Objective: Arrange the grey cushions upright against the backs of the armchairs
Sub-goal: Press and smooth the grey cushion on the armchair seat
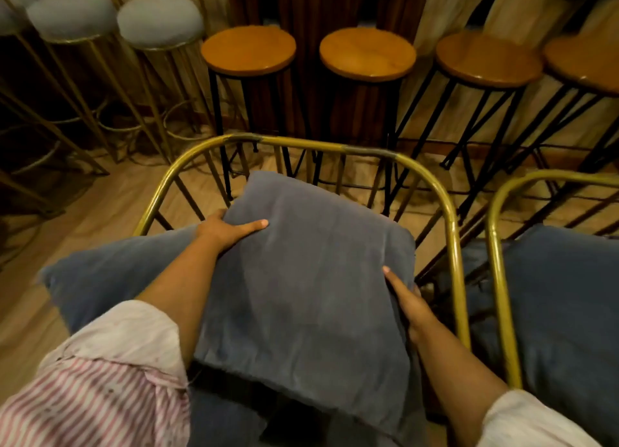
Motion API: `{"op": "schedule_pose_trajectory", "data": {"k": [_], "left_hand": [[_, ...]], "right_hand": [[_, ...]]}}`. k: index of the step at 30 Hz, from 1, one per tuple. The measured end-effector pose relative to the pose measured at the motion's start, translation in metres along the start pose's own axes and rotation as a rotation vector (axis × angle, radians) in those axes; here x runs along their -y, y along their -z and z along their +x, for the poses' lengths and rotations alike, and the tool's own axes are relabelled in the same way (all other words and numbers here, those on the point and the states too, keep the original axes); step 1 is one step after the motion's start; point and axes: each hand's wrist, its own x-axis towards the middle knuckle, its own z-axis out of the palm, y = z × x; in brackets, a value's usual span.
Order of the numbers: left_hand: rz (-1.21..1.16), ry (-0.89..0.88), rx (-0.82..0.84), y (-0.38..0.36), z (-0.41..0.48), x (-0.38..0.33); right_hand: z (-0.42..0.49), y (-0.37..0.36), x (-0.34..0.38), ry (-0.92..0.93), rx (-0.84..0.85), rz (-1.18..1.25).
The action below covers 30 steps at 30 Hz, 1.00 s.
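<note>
You've got the grey cushion (308,279) held by both side edges over the seat of the near armchair (449,232). Left hand (227,230) is clamped on its left edge, fingers on top and thumb hidden underneath. Right hand (407,301) is clamped on the right edge, squeezed between the cushion and the brass frame rail.

The cushion is tilted, top edge leaning toward the chair back but not yet upright against it. A second grey cushion (110,275) lies flat under your left arm. Another (562,292) sits in the neighbouring armchair (499,245) to the right.

Risks, as I judge them:
- The back is open bars, so a soft cushion can sag through or slump forward once released.
- Your right hand is tight to the rail and may drag that corner as it comes out.
- The flat cushion beneath gives an uneven base, so the bottom edge could slide out.
</note>
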Motion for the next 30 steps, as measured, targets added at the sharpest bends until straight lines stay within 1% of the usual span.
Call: {"op": "schedule_pose_trajectory", "data": {"k": [5,7,10,13,15,19,22,26,30], "left_hand": [[-0.214,-0.066,-0.130,0.033,-0.072,-0.004],[-0.247,-0.111,-0.189,0.044,-0.105,-0.009],[-0.296,-0.170,-0.250,0.047,-0.155,-0.024],[-0.297,-0.245,-0.251,0.031,-0.209,-0.040],[-0.327,-0.282,-0.233,0.010,-0.238,-0.049],[-0.389,-0.341,-0.173,-0.054,-0.291,-0.075],[-0.405,-0.369,-0.081,-0.112,-0.320,-0.098],[-0.428,-0.395,0.055,-0.183,-0.340,-0.133],[-0.406,-0.411,0.167,-0.245,-0.335,-0.173]], "right_hand": [[-0.044,0.010,0.041,0.161,0.084,-0.012],[-0.068,0.018,0.055,0.223,0.118,-0.019],[-0.107,0.041,0.075,0.344,0.120,-0.015],[-0.146,0.087,0.089,0.409,0.097,0.003],[-0.165,0.125,0.095,0.460,0.053,0.026],[-0.199,0.217,0.097,0.527,-0.031,0.043],[-0.214,0.292,0.094,0.560,-0.098,0.058],[-0.223,0.376,0.096,0.597,-0.201,0.054],[-0.212,0.439,0.108,0.599,-0.318,0.047]]}}
